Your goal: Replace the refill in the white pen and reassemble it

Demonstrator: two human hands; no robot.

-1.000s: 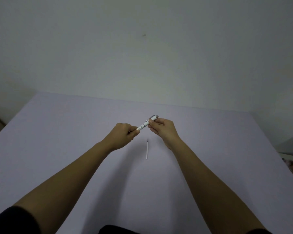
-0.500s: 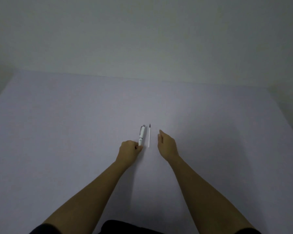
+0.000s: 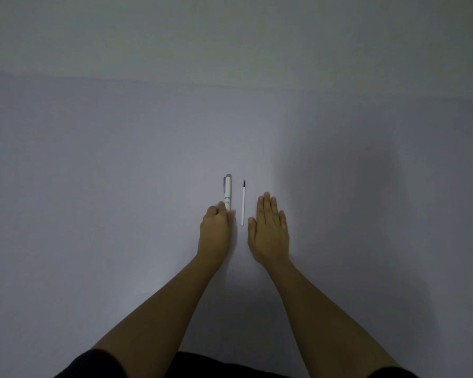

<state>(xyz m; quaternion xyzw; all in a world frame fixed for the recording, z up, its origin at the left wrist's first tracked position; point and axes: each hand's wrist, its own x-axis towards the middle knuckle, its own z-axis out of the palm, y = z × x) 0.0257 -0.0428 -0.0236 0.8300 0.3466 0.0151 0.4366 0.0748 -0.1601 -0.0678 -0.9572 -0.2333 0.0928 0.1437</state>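
Observation:
The white pen (image 3: pixel 227 192) lies on the pale table, pointing away from me, its silver-clipped end farthest. My left hand (image 3: pixel 215 232) rests on the table with its fingertips pinching the pen's near end. A thin white refill (image 3: pixel 243 203) with a dark tip lies parallel to the pen, just to its right. My right hand (image 3: pixel 268 231) lies flat on the table, palm down with fingers extended, just right of the refill and not touching it.
The pale table (image 3: pixel 120 186) stretches wide on both sides and ends at a plain wall (image 3: pixel 230 36) at the back. Dark sleeves show at the bottom edge.
The pen went from being held in the air by both hands to lying on the table beside the refill. My right hand let go and flattened on the table.

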